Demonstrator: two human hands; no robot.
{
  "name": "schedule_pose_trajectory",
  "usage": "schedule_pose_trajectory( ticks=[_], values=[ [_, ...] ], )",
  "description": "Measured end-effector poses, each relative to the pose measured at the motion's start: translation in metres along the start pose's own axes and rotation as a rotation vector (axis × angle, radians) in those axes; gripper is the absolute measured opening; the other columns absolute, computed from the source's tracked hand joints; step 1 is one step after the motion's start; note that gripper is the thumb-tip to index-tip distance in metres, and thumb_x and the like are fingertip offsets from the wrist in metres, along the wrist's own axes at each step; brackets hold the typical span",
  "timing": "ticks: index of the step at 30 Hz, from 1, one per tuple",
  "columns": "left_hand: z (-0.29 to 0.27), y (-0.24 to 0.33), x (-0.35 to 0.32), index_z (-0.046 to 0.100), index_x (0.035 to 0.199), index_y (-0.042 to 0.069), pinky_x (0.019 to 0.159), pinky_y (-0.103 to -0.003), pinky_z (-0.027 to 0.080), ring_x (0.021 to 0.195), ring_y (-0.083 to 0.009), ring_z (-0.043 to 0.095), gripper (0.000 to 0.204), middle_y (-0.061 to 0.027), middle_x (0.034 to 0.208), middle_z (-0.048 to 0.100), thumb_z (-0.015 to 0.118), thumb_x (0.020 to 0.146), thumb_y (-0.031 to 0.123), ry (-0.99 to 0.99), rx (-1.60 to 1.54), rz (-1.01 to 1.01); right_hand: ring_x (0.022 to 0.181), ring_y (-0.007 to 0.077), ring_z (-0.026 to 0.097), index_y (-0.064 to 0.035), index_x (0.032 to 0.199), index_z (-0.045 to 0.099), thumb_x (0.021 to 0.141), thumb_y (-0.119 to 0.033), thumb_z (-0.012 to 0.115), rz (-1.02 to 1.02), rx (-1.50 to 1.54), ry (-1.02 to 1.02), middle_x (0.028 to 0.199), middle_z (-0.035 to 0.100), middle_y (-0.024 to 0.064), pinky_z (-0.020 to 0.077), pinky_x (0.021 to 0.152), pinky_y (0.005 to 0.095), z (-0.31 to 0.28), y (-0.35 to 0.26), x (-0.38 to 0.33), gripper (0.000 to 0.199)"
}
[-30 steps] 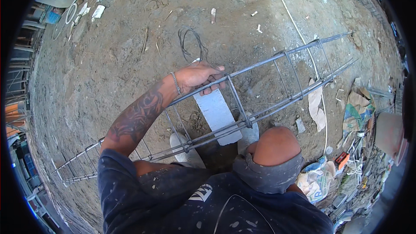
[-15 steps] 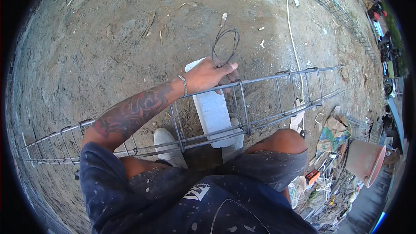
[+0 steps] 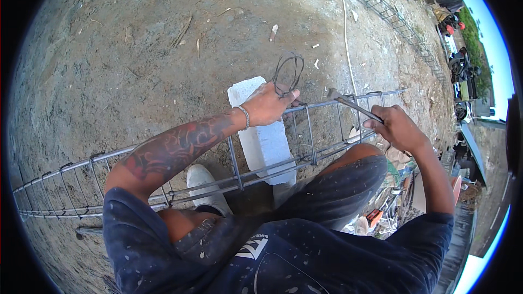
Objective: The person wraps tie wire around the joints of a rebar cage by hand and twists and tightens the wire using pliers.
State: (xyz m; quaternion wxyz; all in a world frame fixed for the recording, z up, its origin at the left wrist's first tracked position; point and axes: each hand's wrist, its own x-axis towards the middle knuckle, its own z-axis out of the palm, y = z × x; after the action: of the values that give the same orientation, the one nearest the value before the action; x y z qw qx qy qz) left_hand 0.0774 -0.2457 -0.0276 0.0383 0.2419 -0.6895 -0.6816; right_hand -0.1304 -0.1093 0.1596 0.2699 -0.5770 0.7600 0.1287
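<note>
Rough brown earth (image 3: 136, 49) spreads all around, littered with scraps. Nearest is the person's dark, spattered shirt (image 3: 305, 239), then a pale shoe (image 3: 207, 185) on the left. To the right, an orange object (image 3: 375, 216) lies among rubbish. Just ahead, a long steel cage (image 3: 235, 160) runs from side to side, passing over a white block (image 3: 261, 144) on the ground. Above the block, the left hand (image 3: 267, 104) has its fingers closed on thin wire (image 3: 299, 73), whose loop stands up beyond the cage's far bar; whether they also grip the bar, I cannot tell. The right hand (image 3: 400, 128) wraps its fingers around a metal tool (image 3: 354, 106), its head pointing left near that bar. Farther off lie a white hose (image 3: 347, 49) and a second cage (image 3: 376, 4).
</note>
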Motion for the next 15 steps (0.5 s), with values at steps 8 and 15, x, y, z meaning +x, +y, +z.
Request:
schedule_pose_trajectory(
  ticks=[8,15],
  values=[
    [-0.001,0.001,-0.004,0.062,0.099,-0.001,0.056,-0.027,0.054,0.068,-0.0168,0.063,0.044,-0.0104,0.089,0.065,0.044,0.092,0.038,0.002,-0.033,-0.001,0.11,0.0243,0.047,-0.0103,0.091,0.06,0.081,-0.033,0.056,-0.254,-0.945,0.058,0.094,0.06,0.0104,0.0327,0.093,0.0451,-0.006,-0.045,0.024,0.025],
    [-0.001,0.003,-0.006,0.063,0.097,-0.001,0.058,-0.028,0.052,0.064,-0.0163,0.063,0.044,-0.0115,0.083,0.066,0.046,0.091,0.039,0.019,0.016,0.009,0.123,0.0244,0.037,-0.0104,0.094,0.061,0.083,-0.033,0.053,-0.382,-1.198,0.008,0.113,0.056,0.0132,0.0249,0.102,0.0415,-0.02,-0.074,0.031,0.026]
  ],
)
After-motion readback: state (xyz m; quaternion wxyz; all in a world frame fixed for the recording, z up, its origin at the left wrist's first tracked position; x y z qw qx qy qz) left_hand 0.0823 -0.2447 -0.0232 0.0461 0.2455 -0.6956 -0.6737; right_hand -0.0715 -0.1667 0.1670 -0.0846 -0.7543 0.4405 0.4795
